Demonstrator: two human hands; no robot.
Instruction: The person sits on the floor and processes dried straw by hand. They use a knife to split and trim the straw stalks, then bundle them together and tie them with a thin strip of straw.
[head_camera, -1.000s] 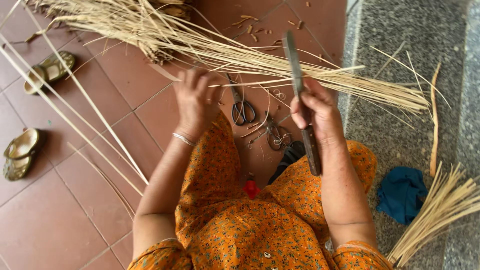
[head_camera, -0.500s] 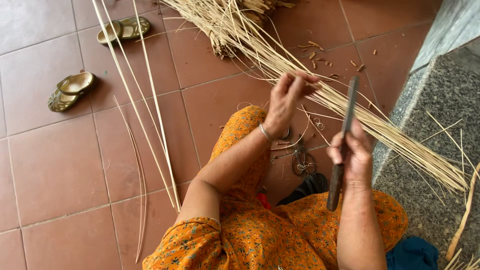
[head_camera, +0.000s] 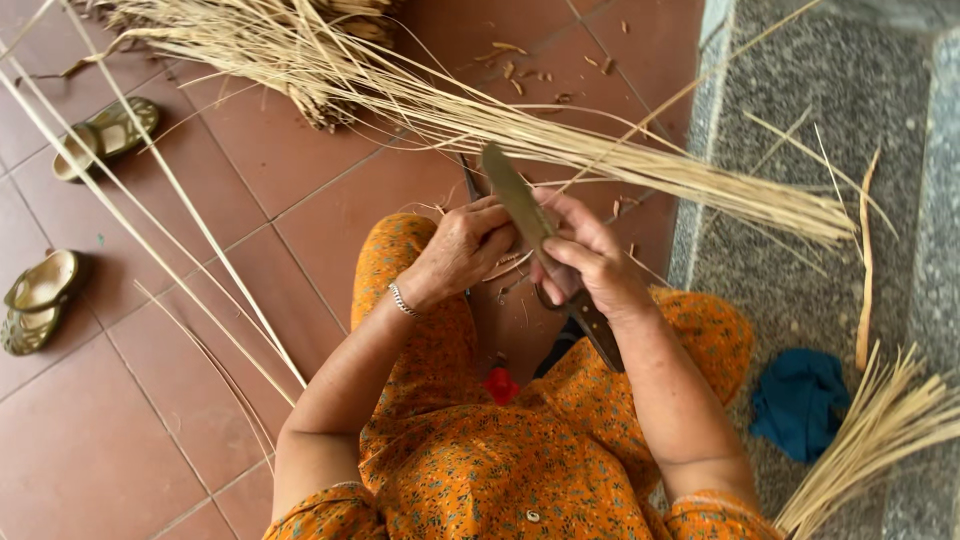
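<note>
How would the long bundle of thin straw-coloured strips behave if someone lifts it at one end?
The bundle of strips would probably sag and spread: its far ends already fan apart on the grey stone step. It likely weighs little, as each strip is very thin. Loose strips may slide out, since no tie is visible.

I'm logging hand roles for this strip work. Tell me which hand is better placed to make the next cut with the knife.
Right. The right hand already grips the knife by its handle, blade up. The left hand sits beside the blade, probably steadying a thin strip there, too fine to see clearly.
</note>
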